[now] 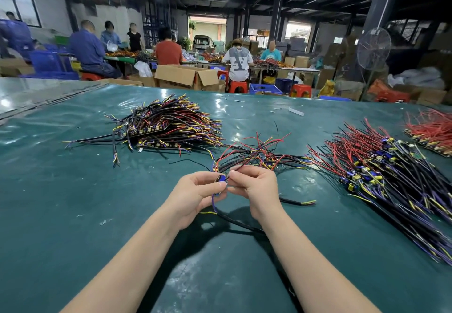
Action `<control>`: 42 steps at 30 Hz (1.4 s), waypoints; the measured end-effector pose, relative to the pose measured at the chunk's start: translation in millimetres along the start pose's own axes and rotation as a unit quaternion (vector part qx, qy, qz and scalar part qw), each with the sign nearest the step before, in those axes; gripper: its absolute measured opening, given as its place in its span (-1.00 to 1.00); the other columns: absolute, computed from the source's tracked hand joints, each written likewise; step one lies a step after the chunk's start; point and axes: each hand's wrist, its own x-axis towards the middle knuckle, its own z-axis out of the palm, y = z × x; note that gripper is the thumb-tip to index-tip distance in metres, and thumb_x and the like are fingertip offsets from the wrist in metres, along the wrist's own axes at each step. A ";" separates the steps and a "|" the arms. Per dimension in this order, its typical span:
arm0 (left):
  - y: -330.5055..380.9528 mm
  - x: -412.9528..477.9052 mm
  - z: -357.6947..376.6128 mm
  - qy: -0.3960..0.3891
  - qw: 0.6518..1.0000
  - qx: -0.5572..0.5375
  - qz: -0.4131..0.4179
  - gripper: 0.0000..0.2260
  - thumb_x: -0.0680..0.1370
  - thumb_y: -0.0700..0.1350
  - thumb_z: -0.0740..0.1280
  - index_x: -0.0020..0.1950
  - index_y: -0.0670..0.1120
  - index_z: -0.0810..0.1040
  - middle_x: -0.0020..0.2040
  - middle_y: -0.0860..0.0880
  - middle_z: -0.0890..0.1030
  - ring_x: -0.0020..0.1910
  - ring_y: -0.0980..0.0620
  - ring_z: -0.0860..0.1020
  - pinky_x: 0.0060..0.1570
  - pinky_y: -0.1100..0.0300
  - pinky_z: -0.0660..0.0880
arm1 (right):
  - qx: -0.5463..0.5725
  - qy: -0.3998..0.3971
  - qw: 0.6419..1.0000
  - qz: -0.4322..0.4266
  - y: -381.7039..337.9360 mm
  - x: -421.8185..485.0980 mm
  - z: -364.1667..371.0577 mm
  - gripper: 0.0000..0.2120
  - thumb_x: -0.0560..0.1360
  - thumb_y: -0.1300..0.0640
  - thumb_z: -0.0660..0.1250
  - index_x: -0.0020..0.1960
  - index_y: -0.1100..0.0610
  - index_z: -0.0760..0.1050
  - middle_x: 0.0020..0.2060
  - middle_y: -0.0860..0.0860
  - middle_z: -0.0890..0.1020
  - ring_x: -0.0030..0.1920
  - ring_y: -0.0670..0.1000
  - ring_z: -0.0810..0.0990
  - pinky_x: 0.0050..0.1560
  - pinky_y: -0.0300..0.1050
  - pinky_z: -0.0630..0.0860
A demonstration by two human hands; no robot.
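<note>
Left hand (195, 190): pinches a small blue part (222, 179) between thumb and fingertips, fingers curled round it.
Right hand (254, 185): fingers curled, thumb and forefinger pinch a thin wire right at the blue part; which wire cannot be told.
Blue part: held up between both hands, just above the green table (73, 214), in front of a loose bunch of wires (259, 153).
Black cable (234, 222): trails from under the hands across the table, and seems to belong to the same piece.
Weight: looks very light; two fingertips should carry it.
Stiffness: the part looks small and hard, while the wires look limp and springy and will likely flop and snag on neighbours.
Fragility: the joints where wires meet the part are probably the weak spot, so tugging there is risky.
Where to hold: on the part's body, with the other hand on a wire close to its end.
Nearby: a dark pile (171, 124) lies to the left and a long pile (381, 166) to the right, both well apart.
</note>
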 end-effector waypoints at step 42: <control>-4.5 -0.8 -3.2 0.021 0.962 0.273 0.014 -0.74 0.44 -0.31 0.30 -0.39 -0.11 0.33 -0.53 0.00 0.46 -0.54 0.08 0.37 -0.58 0.34 0.31 | 0.131 0.179 0.975 0.005 -1.8 13.6 -26.0 -0.80 0.44 0.42 0.32 -0.33 0.24 0.48 -0.63 -0.03 0.51 -0.60 -0.15 0.50 -0.54 -0.30 0.50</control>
